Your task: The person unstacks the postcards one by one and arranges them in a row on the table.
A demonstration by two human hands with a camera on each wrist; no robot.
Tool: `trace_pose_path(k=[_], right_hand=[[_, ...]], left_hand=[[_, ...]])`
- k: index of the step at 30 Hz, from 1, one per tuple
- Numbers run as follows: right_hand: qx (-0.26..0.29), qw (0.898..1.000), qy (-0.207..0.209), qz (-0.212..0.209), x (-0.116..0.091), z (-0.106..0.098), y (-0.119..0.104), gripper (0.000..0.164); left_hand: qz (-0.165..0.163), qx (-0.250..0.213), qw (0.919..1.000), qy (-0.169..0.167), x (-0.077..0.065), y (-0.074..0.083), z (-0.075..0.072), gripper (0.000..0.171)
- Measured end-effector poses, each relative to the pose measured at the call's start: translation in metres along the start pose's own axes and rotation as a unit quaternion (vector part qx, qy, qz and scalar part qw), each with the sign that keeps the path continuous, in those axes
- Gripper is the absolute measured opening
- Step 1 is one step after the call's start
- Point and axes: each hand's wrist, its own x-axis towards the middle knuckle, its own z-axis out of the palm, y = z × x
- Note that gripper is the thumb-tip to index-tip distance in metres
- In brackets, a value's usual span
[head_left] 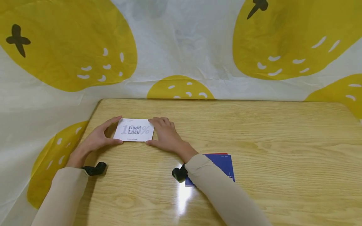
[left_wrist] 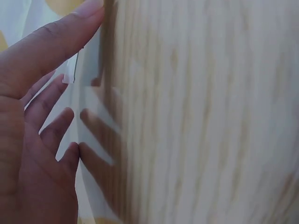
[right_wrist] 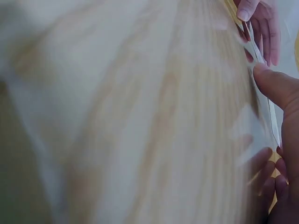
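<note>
At the right edge, the right hand [right_wrist: 288, 175] holds a card [right_wrist: 272, 119] seen almost edge-on — a thin white strip, thumb against it and fingers near its lower end. The left hand [right_wrist: 265, 28] holds the upper end. The glossy table [right_wrist: 163, 116] — streaky, blurred towards the left — mirrors card and fingers. Pale cloth [right_wrist: 287, 25] shows beyond.

wood-grain table [head_left: 268, 141], bright glare [head_left: 184, 197]; white sheet [head_left: 183, 47] behind, big yellow fruit-like shapes [head_left: 85, 34]
</note>
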Motion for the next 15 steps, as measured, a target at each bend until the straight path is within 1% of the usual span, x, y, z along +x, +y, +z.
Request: trace_pose_path(k=[5,15], right_hand=[[-0.012,1.000,-0.007,0.008,0.0040,0.0032,-0.0037,0.085],[-0.032,0.999,-0.015,0.018,0.0076,0.0042,-0.0065,0.083]], left_hand=[[-0.015,0.009,0.9999,-0.001,0.0001,-0.0017,-0.0031,0.095],[-0.037,0.037,0.9983,-0.028,-0.0017,-0.0032,-0.0101,0.097]])
